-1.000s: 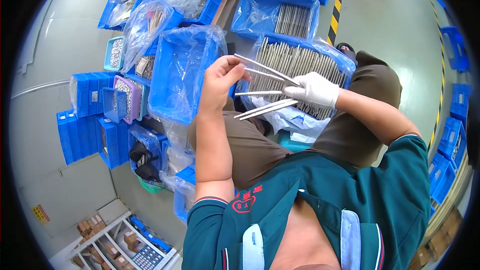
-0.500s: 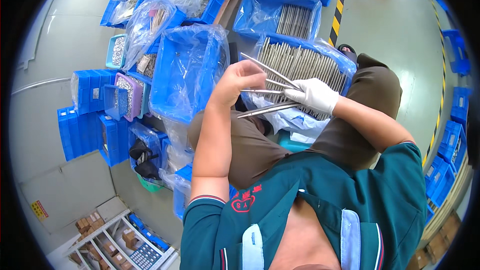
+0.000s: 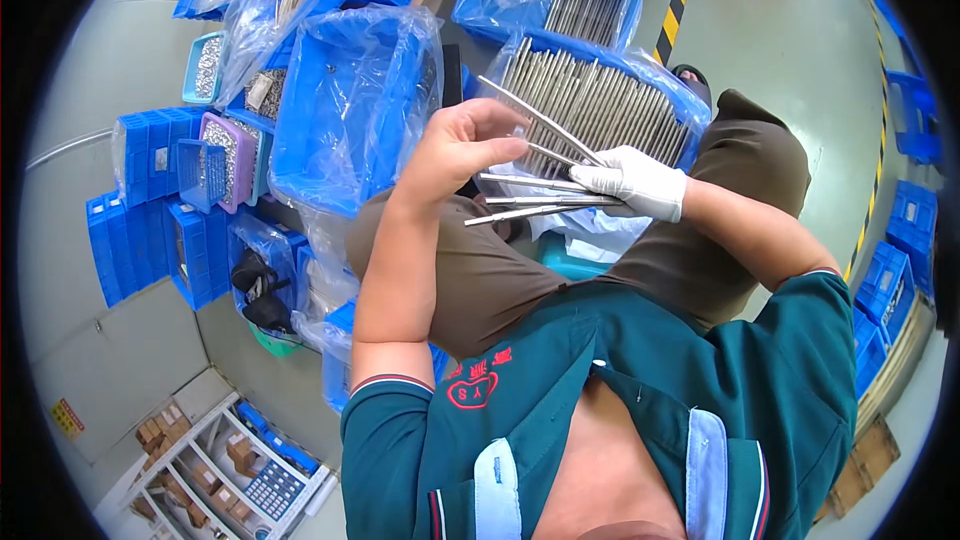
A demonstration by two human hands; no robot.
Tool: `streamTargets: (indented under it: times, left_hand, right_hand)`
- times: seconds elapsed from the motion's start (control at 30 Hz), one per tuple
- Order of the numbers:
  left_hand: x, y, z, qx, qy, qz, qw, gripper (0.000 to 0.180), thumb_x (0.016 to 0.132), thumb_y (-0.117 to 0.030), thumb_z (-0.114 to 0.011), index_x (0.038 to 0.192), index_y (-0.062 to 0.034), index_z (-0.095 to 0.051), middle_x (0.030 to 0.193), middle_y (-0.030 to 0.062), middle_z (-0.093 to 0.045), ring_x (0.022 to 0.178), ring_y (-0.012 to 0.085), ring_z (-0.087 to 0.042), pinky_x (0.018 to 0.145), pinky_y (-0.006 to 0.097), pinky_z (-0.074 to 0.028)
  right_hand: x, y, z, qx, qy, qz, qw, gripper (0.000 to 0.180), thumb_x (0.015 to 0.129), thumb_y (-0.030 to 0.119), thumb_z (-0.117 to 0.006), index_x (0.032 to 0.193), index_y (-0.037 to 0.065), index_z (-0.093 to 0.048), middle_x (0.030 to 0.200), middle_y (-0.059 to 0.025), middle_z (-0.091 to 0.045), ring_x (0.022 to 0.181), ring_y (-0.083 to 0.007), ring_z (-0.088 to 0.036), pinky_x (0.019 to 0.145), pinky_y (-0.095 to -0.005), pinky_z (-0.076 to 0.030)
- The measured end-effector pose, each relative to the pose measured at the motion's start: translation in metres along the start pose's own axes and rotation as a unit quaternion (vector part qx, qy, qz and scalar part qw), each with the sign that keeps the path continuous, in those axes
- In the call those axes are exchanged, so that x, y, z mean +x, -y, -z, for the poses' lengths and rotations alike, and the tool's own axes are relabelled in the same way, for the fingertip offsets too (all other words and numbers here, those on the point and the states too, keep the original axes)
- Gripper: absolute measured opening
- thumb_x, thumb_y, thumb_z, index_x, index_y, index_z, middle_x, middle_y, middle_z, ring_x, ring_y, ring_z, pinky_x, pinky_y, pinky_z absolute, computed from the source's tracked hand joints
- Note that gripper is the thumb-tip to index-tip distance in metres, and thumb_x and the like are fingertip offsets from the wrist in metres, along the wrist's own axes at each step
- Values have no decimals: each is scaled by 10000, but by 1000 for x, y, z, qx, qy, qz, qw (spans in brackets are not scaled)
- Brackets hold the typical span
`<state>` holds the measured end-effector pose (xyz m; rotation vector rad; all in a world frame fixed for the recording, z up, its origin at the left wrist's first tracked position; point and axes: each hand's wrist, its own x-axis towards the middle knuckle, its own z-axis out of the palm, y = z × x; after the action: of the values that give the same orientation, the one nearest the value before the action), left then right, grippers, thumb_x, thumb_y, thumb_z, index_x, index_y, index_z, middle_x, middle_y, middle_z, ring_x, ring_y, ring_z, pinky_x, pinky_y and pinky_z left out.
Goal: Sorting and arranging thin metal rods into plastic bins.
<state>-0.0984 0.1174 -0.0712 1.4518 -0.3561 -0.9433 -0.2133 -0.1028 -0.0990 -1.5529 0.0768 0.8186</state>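
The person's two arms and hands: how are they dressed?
The right hand wears a white fabric glove; the left hand is bare. Both arms have short dark green sleeves with thin red and white stripes at the cuff, and the forearms below them are uncovered.

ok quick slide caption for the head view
Seated person's gloved right hand fans several thin metal rods while the bare left hand pinches one, above a blue crate of rods.
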Motion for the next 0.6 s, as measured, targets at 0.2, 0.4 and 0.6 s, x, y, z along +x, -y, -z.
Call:
streamTargets:
  times: [0.2,0.4,0.6]
  left_hand:
    - [-11,-5,47,4,-301,-65,951,235,914,-210,-514,829,-8,-598,655,51,-576,579,122,-549,567,259,-465]
    - [-2,0,42,-59,-209,-47,975,267,941,-266,-514,882,-30,-622,688,38,-607,596,115,-577,584,226,-432]
    - [4,9,21,-34,-205,-50,977,263,919,-252,-562,1021,-31,-660,828,52,-677,745,99,-623,644,211,-406]
  right_hand:
    - [-4,5,10,-351,-97,48,930,368,880,390,-492,896,51,-635,768,-189,-617,735,-348,-616,654,-403,-478]
    - [8,-5,7,-159,-29,-15,987,481,904,470,-477,827,11,-601,638,-138,-551,596,-255,-544,611,-357,-434]
    - [4,-8,-4,-51,-2,-15,999,411,918,423,-520,792,38,-589,596,20,-465,553,-69,-417,513,-245,-359]
